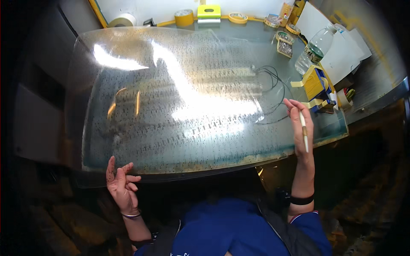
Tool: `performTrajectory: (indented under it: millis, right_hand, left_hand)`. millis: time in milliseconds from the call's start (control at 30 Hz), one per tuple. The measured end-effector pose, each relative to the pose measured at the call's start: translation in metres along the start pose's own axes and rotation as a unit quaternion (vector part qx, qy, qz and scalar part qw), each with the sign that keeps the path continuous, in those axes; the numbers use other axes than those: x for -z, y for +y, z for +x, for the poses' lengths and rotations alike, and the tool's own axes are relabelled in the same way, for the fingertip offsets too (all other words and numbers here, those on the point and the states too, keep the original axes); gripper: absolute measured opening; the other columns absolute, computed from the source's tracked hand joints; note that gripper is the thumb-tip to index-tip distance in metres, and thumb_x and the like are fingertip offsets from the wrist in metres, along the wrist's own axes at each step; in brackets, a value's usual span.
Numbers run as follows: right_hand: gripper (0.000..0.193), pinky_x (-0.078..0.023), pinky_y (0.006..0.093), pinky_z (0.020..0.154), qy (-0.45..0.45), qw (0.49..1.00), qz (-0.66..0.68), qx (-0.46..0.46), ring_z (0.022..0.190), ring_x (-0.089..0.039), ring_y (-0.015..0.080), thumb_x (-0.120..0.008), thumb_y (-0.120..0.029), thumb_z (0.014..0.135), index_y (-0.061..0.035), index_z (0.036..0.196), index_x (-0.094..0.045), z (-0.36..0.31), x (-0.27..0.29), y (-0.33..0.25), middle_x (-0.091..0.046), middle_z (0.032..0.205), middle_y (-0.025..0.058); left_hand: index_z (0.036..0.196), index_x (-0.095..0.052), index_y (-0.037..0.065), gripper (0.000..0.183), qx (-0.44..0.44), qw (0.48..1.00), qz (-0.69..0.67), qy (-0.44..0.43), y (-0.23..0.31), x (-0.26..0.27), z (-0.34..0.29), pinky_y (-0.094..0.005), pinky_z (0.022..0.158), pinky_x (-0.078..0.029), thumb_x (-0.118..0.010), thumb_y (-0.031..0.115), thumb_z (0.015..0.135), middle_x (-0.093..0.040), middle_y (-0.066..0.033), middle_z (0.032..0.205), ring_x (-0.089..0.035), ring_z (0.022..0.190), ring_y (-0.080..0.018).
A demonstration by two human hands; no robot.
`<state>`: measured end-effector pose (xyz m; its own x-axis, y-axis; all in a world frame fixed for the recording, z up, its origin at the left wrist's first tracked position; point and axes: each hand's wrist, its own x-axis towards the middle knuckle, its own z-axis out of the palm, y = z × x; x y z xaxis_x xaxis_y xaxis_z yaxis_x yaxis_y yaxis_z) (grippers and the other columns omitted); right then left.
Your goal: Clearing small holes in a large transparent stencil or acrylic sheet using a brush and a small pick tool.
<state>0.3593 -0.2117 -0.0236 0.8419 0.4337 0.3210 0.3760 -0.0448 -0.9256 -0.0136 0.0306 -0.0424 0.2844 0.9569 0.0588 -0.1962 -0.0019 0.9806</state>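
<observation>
A large clear sheet [205, 147] with rows of small dark dots and marks lies over the glass-like tabletop, with bright glare across it. My left hand [123, 190] is at its near left edge. The thumb is on top, and dots show over the other fingertips, so they seem to be under the sheet, gripping its edge. My right hand [301, 128] is raised by the table's right side, fingers bent and pressed together. Across it lies a slim white pen-like tool [304, 132] with a tan band. Whether these fingertips also touch the sheet's edge cannot be made out.
Thin black wire [277, 81] curls beside my right hand. Yellow-and-blue tape dispensers [318, 85], a plastic bottle [316, 49] and white papers [329, 42] stand or lie at right. Tape rolls [184, 18] and a lime-green box-like thing [209, 12] line the back edge.
</observation>
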Motion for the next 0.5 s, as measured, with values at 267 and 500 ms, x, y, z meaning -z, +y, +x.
performTrajectory:
  millis: [267,500]
  right_hand:
    - [0.033,-0.036,0.0335,0.103,-0.047,0.998,0.05,-0.004,0.121,-0.049,0.0247,-0.057,-0.017,0.095,0.0007,0.123,-0.051,0.003,0.0,0.004,-0.054,0.127,0.0182]
    - [0.04,-0.041,0.0327,0.1,-0.048,0.995,0.083,-0.007,0.121,-0.05,0.0262,-0.058,-0.015,0.094,0.004,0.127,-0.046,0.001,0.003,0.012,-0.052,0.129,0.023]
  left_hand:
    - [0.134,-0.045,0.008,0.038,-0.042,0.997,-0.061,0.014,-0.011,-0.005,0.003,-0.014,0.041,-0.043,-0.05,0.016,0.098,-0.066,-0.0199,0.099,-0.064,0.056,-0.0131]
    - [0.135,-0.046,0.013,0.037,-0.044,0.987,-0.154,-0.007,-0.026,-0.003,-0.007,-0.0133,0.042,-0.042,-0.048,0.017,0.099,-0.067,-0.0169,0.101,-0.064,0.058,-0.0107]
